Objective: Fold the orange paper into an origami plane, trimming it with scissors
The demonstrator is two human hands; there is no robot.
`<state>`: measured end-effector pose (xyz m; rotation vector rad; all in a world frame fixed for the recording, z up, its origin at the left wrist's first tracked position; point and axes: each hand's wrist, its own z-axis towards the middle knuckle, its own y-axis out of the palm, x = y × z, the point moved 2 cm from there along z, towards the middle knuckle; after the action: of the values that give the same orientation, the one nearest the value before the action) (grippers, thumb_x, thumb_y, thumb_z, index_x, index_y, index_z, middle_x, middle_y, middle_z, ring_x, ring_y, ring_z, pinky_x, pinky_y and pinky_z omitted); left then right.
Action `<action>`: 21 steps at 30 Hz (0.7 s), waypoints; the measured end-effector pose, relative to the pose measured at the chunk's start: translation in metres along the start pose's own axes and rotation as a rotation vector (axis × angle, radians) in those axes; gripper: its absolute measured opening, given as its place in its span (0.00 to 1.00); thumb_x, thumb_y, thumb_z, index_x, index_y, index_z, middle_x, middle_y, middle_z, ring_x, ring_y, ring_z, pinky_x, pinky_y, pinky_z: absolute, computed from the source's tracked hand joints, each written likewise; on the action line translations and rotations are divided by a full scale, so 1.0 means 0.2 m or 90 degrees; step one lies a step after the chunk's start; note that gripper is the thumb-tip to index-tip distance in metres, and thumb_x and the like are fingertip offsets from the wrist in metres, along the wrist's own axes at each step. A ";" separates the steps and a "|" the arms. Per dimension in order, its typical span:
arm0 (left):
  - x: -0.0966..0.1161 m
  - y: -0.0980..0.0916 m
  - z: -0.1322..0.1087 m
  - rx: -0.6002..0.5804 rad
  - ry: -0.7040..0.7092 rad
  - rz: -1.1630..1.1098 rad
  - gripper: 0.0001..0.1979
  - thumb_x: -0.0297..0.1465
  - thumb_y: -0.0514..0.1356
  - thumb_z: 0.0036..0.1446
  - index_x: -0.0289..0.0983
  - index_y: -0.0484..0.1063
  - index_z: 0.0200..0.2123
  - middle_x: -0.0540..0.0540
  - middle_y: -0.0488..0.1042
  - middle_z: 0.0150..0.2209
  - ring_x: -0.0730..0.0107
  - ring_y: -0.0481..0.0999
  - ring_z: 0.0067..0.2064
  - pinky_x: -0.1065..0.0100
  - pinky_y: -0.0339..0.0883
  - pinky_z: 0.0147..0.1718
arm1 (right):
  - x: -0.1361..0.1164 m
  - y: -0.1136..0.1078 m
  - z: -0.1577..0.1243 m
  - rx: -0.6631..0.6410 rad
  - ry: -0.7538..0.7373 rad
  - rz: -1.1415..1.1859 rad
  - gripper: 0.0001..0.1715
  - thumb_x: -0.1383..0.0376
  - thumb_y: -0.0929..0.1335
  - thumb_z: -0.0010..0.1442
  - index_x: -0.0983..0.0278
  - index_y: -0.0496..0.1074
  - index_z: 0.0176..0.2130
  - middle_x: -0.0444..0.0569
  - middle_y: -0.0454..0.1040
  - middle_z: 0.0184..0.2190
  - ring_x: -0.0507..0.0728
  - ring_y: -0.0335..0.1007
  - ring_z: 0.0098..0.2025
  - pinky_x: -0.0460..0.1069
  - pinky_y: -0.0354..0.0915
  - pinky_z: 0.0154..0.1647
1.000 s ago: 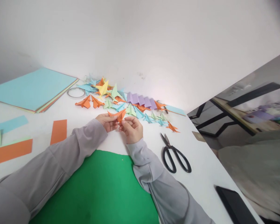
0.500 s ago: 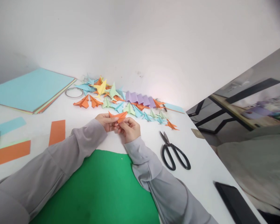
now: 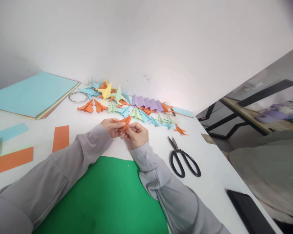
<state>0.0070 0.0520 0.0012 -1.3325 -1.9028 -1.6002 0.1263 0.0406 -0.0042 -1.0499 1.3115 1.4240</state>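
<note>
A small folded piece of orange paper [image 3: 126, 121] is held up between both hands above the white table. My left hand [image 3: 113, 127] pinches it from the left, thumb on top. From the right, my right hand [image 3: 138, 135] grips its lower edge between thumb and fingers. Just beyond the hands lie several folded paper figures [image 3: 136, 113] in orange, green, blue and yellow, with a purple pleated paper [image 3: 146, 103] among them. Under my forearms is a green sheet [image 3: 104, 195].
Black-handled scissors [image 3: 183, 156] lie partly open to the right, with a black phone-like slab [image 3: 250, 208] nearer the edge. On the left are a stack of coloured paper [image 3: 34, 94], a thin ring [image 3: 78, 97], and orange strips [image 3: 61, 138]. A wall [image 3: 146, 42] rises behind.
The orange paper has turned slightly in the fingers, and its right part now points up more steeply. Both hands stay in nearly the same place.
</note>
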 end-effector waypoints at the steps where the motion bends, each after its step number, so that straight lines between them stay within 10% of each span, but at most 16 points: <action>1: 0.00 0.00 0.00 -0.002 0.000 -0.003 0.05 0.19 0.63 0.45 0.28 0.73 0.20 0.44 0.72 0.17 0.75 0.71 0.19 0.77 0.67 0.18 | 0.00 0.00 0.00 0.001 0.001 0.000 0.07 0.67 0.71 0.39 0.65 0.68 0.20 0.40 0.71 0.13 0.48 0.63 0.12 0.43 0.61 0.14; 21: 0.01 -0.01 -0.01 -0.006 0.009 0.008 0.05 0.20 0.64 0.44 0.28 0.72 0.20 0.44 0.71 0.17 0.75 0.71 0.19 0.76 0.67 0.20 | -0.06 0.03 -0.02 0.016 0.043 0.031 0.05 0.66 0.70 0.37 0.65 0.68 0.18 0.41 0.71 0.12 0.48 0.61 0.11 0.44 0.61 0.14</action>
<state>0.0037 0.0510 0.0022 -1.3307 -1.8771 -1.6099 0.1233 0.0354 0.0076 -1.0638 1.4080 1.4161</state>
